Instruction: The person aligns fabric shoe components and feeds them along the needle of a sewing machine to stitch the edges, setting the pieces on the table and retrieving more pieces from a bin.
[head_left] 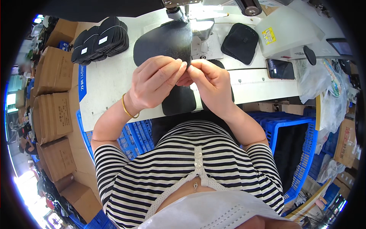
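Observation:
A black rounded fabric piece (158, 44) lies on the white sewing table, its right edge running under the sewing machine's needle and foot (187, 18). At its near right corner the fingertips of both hands meet. My left hand (154, 80) pinches the edge between thumb and fingers. Close beside it, my right hand (211, 82) is closed on the same corner; the fingers partly hide the grip. Below my hands, another black fabric piece (179, 102) rests at the table's front edge.
Tied bundles of black pieces (110, 38) stand at the far left. A smaller black stack (240, 42) sits right of the needle, near a phone (280, 69) and the machine's white body (288, 32). Blue crates (297, 126) flank me below; cardboard boxes (53, 118) line the left.

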